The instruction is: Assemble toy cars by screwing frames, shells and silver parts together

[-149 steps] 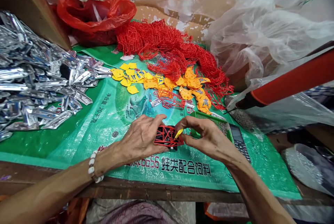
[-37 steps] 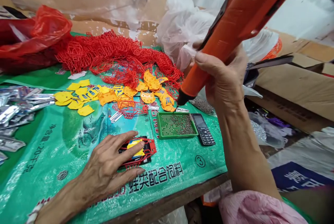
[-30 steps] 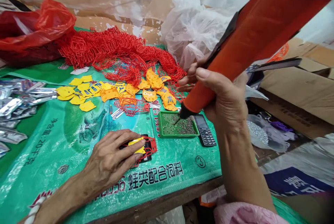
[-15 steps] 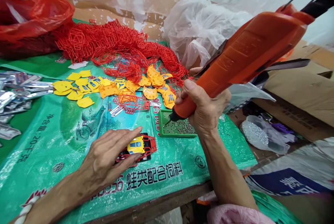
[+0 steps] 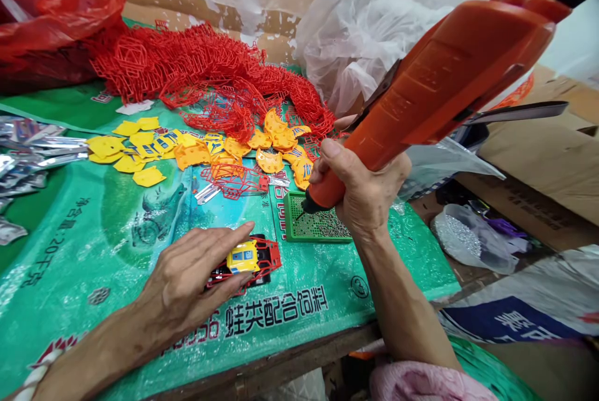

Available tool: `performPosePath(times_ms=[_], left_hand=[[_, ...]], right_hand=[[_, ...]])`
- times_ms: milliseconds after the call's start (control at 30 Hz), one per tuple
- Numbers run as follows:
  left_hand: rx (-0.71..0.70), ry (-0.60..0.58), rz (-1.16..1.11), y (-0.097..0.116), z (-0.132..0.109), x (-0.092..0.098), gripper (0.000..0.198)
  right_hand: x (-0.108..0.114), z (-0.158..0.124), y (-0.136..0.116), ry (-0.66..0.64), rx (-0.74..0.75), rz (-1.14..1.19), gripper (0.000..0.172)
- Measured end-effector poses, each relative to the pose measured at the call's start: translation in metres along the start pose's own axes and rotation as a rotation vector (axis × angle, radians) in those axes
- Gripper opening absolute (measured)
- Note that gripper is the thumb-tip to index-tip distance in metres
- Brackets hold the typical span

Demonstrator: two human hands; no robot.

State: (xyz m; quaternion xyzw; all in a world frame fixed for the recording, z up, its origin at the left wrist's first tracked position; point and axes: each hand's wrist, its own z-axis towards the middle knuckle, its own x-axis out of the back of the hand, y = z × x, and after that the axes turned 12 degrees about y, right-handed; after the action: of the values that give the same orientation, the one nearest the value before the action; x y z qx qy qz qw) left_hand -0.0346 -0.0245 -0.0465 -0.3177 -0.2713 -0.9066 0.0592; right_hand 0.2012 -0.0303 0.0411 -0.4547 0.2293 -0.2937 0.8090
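Observation:
My left hand (image 5: pixel 187 273) rests on the green sheet, its fingers and thumb closed around the sides of a small toy car (image 5: pixel 244 257). The car has a yellow top with a blue sticker, a red tube frame and black wheels; its rear is partly hidden by my fingers. My right hand (image 5: pixel 367 189) grips an orange electric screwdriver (image 5: pixel 421 83) near its black nose, tilted with the bit pointing down. That bit is over the left part of a green tray (image 5: pixel 321 239) of small screws; whether it touches a screw, I cannot tell.
Behind the tray lie yellow body panels (image 5: pixel 191 154) and a heap of red plastic frames (image 5: pixel 187 67). Silver sticker strips (image 5: pixel 28 154) are at the left, below a red bag (image 5: pixel 84 8). A clear tub (image 5: pixel 461 236) of small shiny parts and cardboard boxes (image 5: pixel 538 170) stand at the right.
The view has shifted slightly. Both hands keep their holds, and the screwdriver's tip stays over the screw tray.

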Motion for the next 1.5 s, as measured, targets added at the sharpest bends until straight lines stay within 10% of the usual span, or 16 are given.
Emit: performPosePath(times_ms=[500,933,1500], left_hand=[[-0.053,0.01,0.023,0.0,0.005,0.001,0.05],[-0.044,-0.016,0.021,0.007,0.012,0.005,0.047],[-0.039,-0.007,-0.004,0.007,0.012,0.004,0.047]], right_hand=[[-0.002,0.002,0.006,0.042,0.06,0.048,0.027],[-0.029,-0.01,-0.061,0.053,-0.047,0.226,0.01],[-0.04,-0.026,-0.048,-0.015,-0.164,0.348,0.024]])
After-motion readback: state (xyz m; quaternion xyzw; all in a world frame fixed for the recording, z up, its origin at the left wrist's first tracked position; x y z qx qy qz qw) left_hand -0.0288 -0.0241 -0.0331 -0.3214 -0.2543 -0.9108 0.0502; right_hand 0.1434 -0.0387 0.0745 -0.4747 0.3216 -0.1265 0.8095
